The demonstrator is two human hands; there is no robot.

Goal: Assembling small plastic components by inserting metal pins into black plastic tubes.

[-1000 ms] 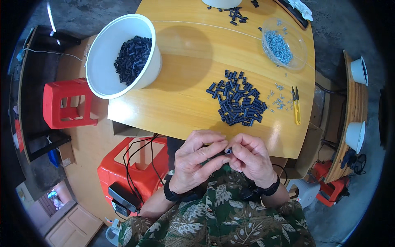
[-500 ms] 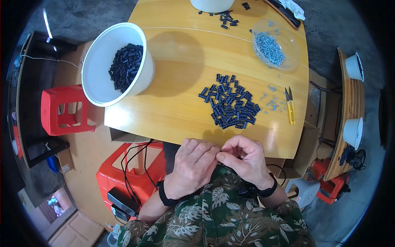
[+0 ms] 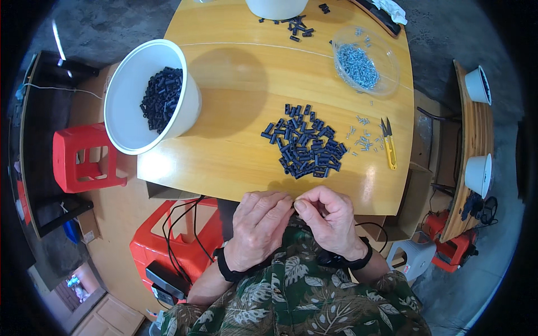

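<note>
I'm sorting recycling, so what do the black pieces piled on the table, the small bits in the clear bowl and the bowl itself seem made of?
Black pieces: probably plastic, fairly matte, with uniform colour and faint highlights.
Small bits: likely metal, bright and silvery with sharp glints.
Clear bowl: probably plastic, smooth and glossy; it is see-through and looks thin-walled, though glass is possible.

Your left forearm and right forearm angle inward, bringing both hands close together in front of you. Your left hand lies back upward, its fingers side by side, its thumb hidden. Your right hand curls, thumb and index finger converging beside the left fingertips; how firmly either hand closes is hidden.
</note>
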